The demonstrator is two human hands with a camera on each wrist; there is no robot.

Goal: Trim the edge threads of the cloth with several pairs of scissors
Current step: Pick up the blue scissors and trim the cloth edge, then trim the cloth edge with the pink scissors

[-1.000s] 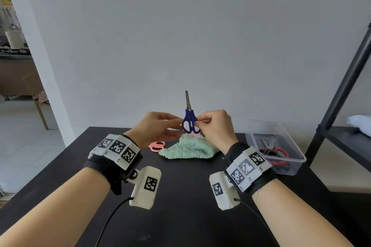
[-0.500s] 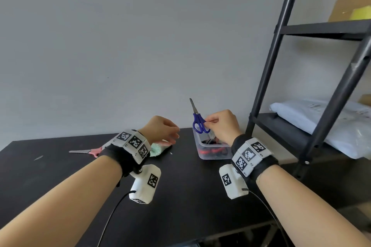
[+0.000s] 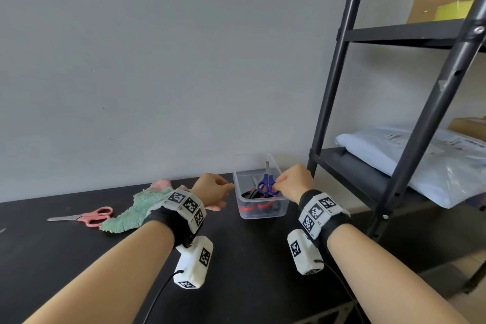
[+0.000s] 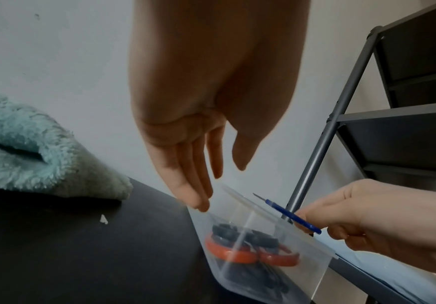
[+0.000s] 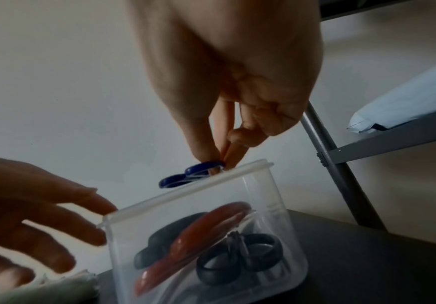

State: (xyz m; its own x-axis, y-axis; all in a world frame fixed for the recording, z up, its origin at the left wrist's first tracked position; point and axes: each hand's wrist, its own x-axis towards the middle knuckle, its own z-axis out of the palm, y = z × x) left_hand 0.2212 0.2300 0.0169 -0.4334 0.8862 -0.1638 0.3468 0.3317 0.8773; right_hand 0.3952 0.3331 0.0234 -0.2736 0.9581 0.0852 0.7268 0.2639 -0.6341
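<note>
Head view: R hand (image 3: pixel 293 181) pinches blue scissors (image 3: pixel 267 184) over box (image 3: pixel 259 212).

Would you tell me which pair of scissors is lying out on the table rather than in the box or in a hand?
The pink-handled scissors, left of the green cloth; the blue pair is in the right hand.

My left wrist band hides part of the green cloth (image 3: pixel 131 214), and the box (image 3: pixel 263 212) blurs the scissors inside.

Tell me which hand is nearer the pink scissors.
Left. The left hand hangs beyond the cloth from the pink scissors; the right hand is farther, over the clear box.
</note>
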